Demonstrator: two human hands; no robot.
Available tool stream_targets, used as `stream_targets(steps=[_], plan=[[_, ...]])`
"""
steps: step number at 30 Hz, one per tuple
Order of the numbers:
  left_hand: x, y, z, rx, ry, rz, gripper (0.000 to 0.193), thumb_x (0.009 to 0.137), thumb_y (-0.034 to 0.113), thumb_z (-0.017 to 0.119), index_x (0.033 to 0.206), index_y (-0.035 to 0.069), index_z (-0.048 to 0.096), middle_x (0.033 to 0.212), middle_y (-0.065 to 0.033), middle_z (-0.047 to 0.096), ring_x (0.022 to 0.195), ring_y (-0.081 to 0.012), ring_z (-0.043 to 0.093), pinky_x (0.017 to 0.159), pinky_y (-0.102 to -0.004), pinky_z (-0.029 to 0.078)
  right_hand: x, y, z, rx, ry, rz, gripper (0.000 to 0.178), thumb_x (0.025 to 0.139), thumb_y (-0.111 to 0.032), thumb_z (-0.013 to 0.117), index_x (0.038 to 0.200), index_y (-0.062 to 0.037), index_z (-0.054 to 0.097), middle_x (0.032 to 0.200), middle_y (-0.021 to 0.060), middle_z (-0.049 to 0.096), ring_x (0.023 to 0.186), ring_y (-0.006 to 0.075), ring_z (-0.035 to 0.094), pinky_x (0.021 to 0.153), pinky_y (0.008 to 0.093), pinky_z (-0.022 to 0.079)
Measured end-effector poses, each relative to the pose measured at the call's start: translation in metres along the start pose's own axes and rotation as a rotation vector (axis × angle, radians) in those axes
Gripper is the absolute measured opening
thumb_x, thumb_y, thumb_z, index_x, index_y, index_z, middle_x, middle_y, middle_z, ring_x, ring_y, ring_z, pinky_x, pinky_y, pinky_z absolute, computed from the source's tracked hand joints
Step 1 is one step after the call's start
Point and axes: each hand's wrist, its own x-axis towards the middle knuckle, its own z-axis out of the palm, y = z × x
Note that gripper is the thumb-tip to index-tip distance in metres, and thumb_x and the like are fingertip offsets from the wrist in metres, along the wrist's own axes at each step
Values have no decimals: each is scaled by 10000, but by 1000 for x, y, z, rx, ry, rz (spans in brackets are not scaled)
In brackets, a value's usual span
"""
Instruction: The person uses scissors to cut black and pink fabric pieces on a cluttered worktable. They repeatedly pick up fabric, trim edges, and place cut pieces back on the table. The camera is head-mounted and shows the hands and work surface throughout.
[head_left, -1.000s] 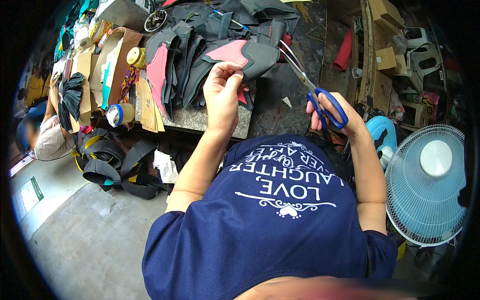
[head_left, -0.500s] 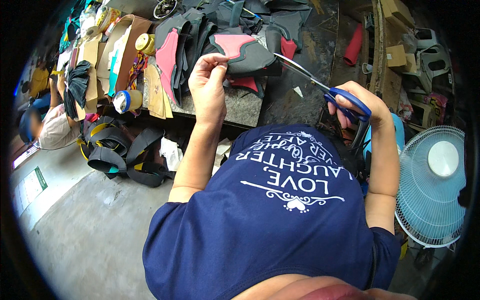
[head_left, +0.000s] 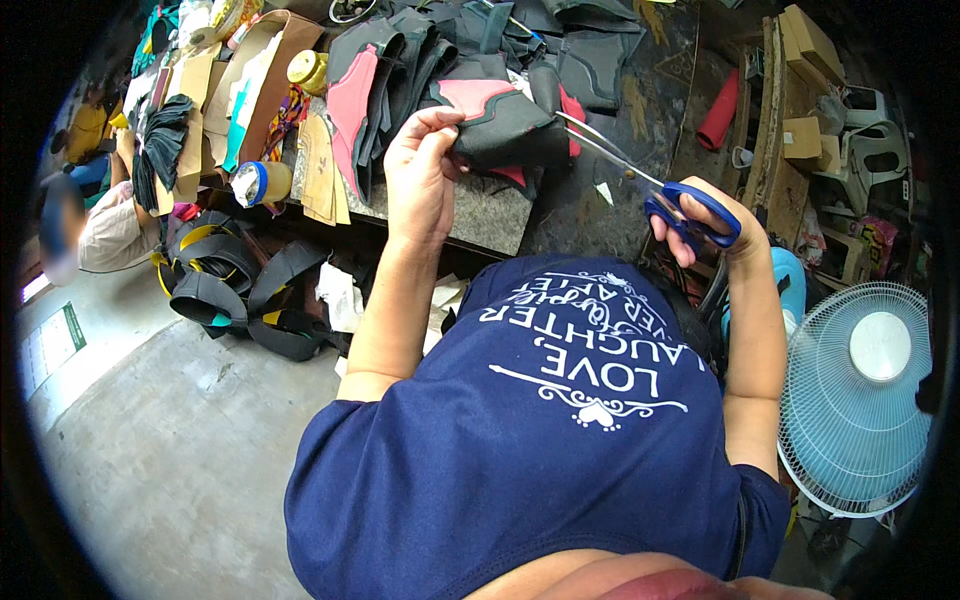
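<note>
My left hand (head_left: 422, 180) pinches the left edge of a black and coral-red fabric piece (head_left: 512, 132) between thumb and fingers, above the work table. Blue-handled scissors (head_left: 628, 170) are in my right hand (head_left: 748, 230), its fingers through the handle loops. Their blades are slightly parted, and the tips point left at the piece's right edge. Whether fabric lies between the blades is too small to tell. Just beyond my left hand, more black fabric pieces (head_left: 408, 85) lie in a bunch, a coral-red one (head_left: 351, 105) at the left.
Cardboard patterns (head_left: 318, 178), a blue-lidded jar (head_left: 262, 184) and a yellow-lidded jar (head_left: 307, 70) stand on the left. Black straps (head_left: 222, 285) lie below the table edge. A fan (head_left: 855, 400) is at my right, near a red roll (head_left: 717, 112). Another person (head_left: 120, 235) sits far left.
The scissors' blades and handles appear a little wider apart. The view has shifted slightly; my left hand still pinches the fabric piece.
</note>
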Motion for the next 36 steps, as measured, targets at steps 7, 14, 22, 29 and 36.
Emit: stream_targets(steps=[7, 14, 22, 29, 36], plan=[[-7, 6, 7, 682, -130, 366, 408, 782, 99, 726, 1163, 20, 604, 1060, -95, 636, 986, -164, 589, 873, -288, 453, 16, 6, 1, 33, -31, -133, 594, 894, -552, 523, 860, 35, 613, 564, 72, 614, 427, 89, 548, 419, 174, 422], [-3, -9, 12, 712, 13, 447, 272, 769, 29, 727, 1033, 15, 664, 917, -65, 649, 845, -133, 605, 780, -253, 471, 30, 2, 11, -3, 104, -139, 593, 895, -575, 523, 828, 8, 613, 541, 49, 595, 416, 72, 523, 416, 164, 395], [13, -16, 16, 629, 44, 458, 193, 791, 44, 720, 974, 4, 677, 896, -55, 642, 822, -116, 590, 757, -244, 465, 44, -5, 15, -36, 178, -143, 631, 864, -606, 549, 834, 22, 600, 530, 42, 574, 405, 73, 506, 414, 176, 380], [14, 4, 17, 1018, 168, 692, 169, 771, 146, 753, 900, 63, 683, 1001, -95, 542, 951, -235, 500, 825, -336, 406, 40, -16, -3, 15, 38, -119, 602, 907, -571, 495, 866, 18, 619, 564, 64, 611, 424, 86, 531, 418, 179, 397], [21, 3, 29, 626, -13, 387, 125, 894, 132, 637, 965, 30, 623, 828, -41, 621, 769, -99, 554, 694, -240, 447, 64, -17, -1, 132, 83, -134, 583, 921, -573, 471, 844, -14, 617, 545, 50, 596, 416, 80, 521, 417, 181, 387]])
